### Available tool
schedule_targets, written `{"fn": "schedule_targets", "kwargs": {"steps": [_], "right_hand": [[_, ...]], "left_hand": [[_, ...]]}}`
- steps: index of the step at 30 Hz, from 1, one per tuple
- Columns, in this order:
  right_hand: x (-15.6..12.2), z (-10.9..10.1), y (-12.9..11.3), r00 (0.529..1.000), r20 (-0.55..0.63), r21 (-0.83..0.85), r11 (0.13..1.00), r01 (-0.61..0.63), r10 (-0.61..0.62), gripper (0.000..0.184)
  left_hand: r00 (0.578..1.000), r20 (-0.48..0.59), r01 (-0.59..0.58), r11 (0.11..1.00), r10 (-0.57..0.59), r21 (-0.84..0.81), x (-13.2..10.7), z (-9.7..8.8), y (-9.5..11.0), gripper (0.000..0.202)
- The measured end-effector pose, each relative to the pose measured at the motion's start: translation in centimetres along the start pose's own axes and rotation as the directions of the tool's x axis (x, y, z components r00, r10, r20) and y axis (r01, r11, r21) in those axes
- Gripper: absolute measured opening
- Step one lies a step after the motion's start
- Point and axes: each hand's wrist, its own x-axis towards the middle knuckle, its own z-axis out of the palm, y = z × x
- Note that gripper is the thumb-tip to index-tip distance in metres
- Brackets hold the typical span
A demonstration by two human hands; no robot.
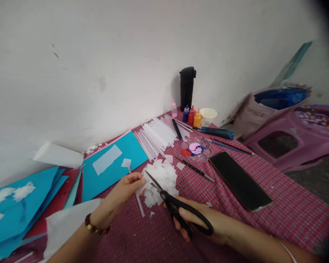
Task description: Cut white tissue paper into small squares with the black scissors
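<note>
checked cloth (287, 197) bears a palette (206, 144) holding paint (194, 147), beyond scissors (163, 195).

L hand (130, 185): bare, L forearm (75, 239) too
Bracelet (92, 228): L wrist, rd. beads, mostly dk. reddish-brown, w/ a few gold-yellow ones
R hand (193, 204): bare
Band (287, 251): R forearm (244, 228), thin, whitish, cut off at btm. edge

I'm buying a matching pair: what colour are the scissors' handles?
The scissors' handles are black, best seen in the head view.
</note>
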Motion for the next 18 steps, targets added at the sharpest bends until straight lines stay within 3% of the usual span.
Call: {"fn": "schedule_targets", "kwargs": {"steps": [8, 11, 14, 18], "right_hand": [[0.1, 0.0, -0.2, 0.998, -0.064, -0.051, 0.999, 0.01, -0.013, 0.056], [0.1, -0.2, 0.0, 0.998, -0.061, 0.066, 0.997, 0.028, -0.024, 0.052], [0.0, -0.4, 0.1, 0.999, -0.023, 0.204, 0.979, -0.028, 0.034, 0.056], [0.1, -0.4, 0.2, 0.997, -0.001, 0.263, 0.962, -0.076, 0.079, 0.058]], "left_hand": [[1.0, 0.029, -0.001, 0.999, 0.002, -0.053, -0.1, 0.5, 0.2, 0.023], [0.999, -0.016, -0.04, 0.988, 0.038, -0.151, -0.2, 0.1, 1.0, 0.02], [0.994, -0.075, -0.097, 0.953, 0.078, -0.288, -0.3, -0.3, 1.6, 0.016], [0.998, -0.027, -0.06, 0.904, 0.053, -0.424, -0.9, 0.5, 1.4, 0.015]]}}
